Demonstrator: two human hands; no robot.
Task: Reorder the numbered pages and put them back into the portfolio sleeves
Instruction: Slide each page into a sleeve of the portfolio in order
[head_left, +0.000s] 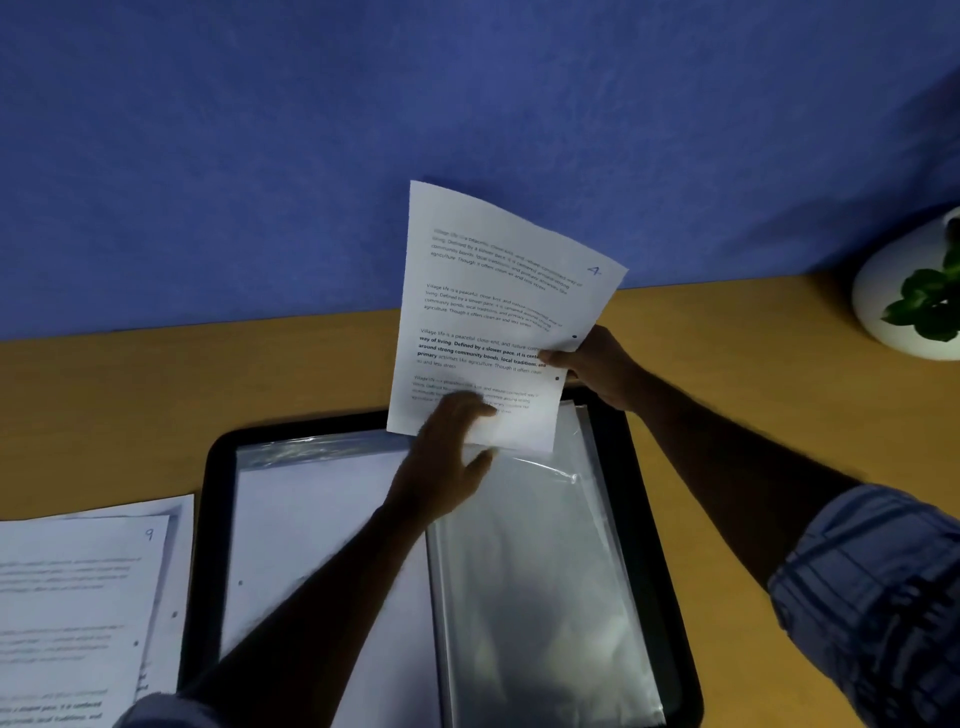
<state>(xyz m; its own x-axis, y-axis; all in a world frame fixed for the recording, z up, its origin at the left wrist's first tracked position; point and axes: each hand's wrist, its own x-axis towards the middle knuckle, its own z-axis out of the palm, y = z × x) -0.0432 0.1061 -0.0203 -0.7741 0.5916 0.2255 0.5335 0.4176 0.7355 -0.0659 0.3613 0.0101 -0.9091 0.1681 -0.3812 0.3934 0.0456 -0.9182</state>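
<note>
White printed page hand-numbered "4" (493, 312) is up in the air, tilted, its lower edge just over the top of the open black portfolio (213, 493). Not in a sleeve yet. Right hand (597, 369) pinches the page's right edge, thumb on the front. Left hand (447, 447) grips the bottom edge, thumb over the print, fingers behind. Target is probably the empty clear plastic sleeve on the right (530, 571); its mouth looks to be at the top, where the film is crumpled. To do it well, I'd spread that mouth with the left fingers, square the page's bottom edge to it, start one corner, then feed straight down from the right hand; thin film will likely snag or buckle if the page goes in skewed. Check that 4 follows whatever sits in the left-hand sleeve holding a white sheet (311, 519); its number isn't readable. Counts: one page in hand, one portfolio, two sleeve faces showing, more layered at the right edge, count unclear. One loose paper stack (78, 597) on the wooden bench (156, 389), "9" on top, at least two sheets. One white pot with a green plant (893, 291) far right.
</note>
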